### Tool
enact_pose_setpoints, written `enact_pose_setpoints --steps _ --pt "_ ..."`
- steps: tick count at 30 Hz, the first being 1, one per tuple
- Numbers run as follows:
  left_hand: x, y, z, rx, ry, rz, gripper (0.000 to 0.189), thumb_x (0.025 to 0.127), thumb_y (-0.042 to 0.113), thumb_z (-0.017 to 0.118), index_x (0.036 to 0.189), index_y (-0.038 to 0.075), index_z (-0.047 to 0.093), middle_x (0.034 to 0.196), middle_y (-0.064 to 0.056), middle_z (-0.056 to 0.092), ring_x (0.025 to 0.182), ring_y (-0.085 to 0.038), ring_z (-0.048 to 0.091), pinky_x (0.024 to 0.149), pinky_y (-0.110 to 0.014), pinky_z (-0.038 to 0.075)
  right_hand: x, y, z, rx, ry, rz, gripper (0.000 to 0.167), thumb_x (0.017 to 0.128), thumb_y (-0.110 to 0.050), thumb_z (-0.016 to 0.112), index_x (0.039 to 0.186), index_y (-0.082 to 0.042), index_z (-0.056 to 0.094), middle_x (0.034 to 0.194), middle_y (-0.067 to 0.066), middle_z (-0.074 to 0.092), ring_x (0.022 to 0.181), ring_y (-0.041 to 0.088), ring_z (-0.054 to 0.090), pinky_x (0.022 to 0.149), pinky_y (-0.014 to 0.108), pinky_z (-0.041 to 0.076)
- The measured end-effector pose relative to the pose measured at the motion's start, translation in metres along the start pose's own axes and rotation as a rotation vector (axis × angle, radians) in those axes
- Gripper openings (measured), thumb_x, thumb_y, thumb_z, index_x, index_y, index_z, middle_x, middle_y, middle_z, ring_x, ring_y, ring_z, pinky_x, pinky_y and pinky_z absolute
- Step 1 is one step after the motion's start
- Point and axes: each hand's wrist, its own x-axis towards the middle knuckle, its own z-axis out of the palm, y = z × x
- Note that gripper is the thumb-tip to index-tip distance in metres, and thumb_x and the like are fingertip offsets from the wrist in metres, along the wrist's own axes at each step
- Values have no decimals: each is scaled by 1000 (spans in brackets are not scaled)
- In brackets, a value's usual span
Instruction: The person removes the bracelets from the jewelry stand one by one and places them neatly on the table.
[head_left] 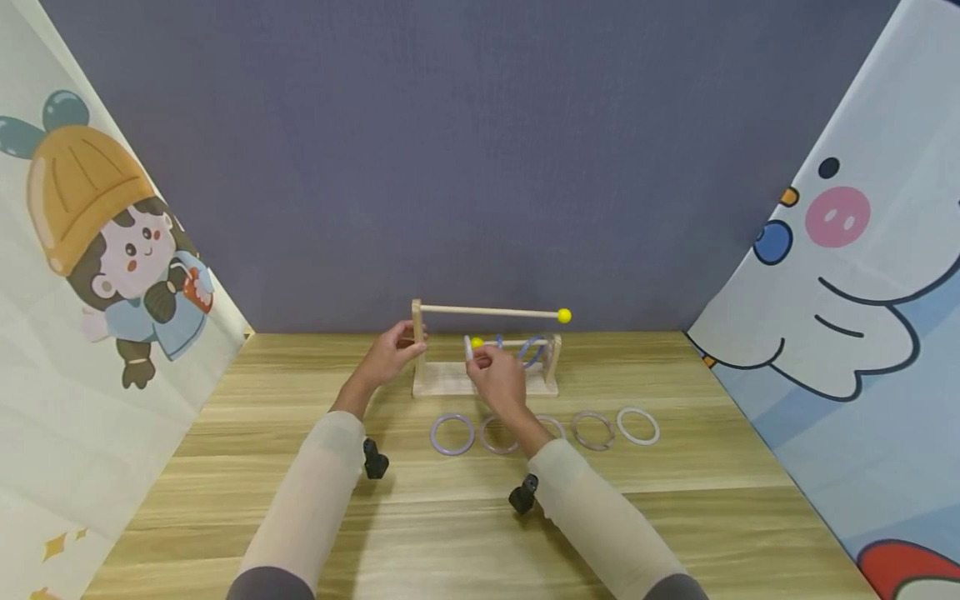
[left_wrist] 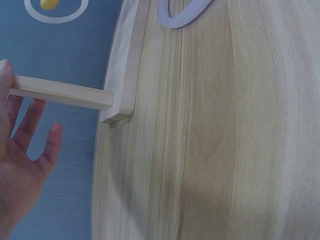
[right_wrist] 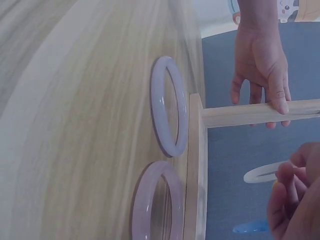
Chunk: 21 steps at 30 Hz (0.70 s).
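Observation:
A wooden bangle stand (head_left: 442,380) stands at the back of the table, with a higher and a lower rod. My left hand (head_left: 388,354) grips its left post (left_wrist: 62,92), thumb in front and fingers behind. In the head view my right hand (head_left: 501,379) pinches a whitish bangle (head_left: 468,347) at the yellow ball tip (head_left: 477,342) of the lower rod. Whether that bangle encircles the rod is hard to tell. Farther along the same rod hang a blue bangle (head_left: 522,353) and another blue one (head_left: 499,341). The upper rod (head_left: 487,311) holds no bangle.
Before the stand several bangles lie in a row: a lavender one (head_left: 452,452), a pinkish one (head_left: 483,435), a brownish one (head_left: 576,430) and a white one (head_left: 620,423) among them. A dark grey panel (head_left: 480,167) rises behind the table (head_left: 315,517).

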Motion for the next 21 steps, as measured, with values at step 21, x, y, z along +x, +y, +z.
enact_pose_setpoints --steps 21 --pt "0 1 0 0 3 -6 39 102 15 62 137 -1 53 130 -31 61 119 -43 63 102 -55 51 -9 19 -15 84 -199 -361 12 86 -11 77 98 -7 77 79 3 75 58 5 59 55 17 50"
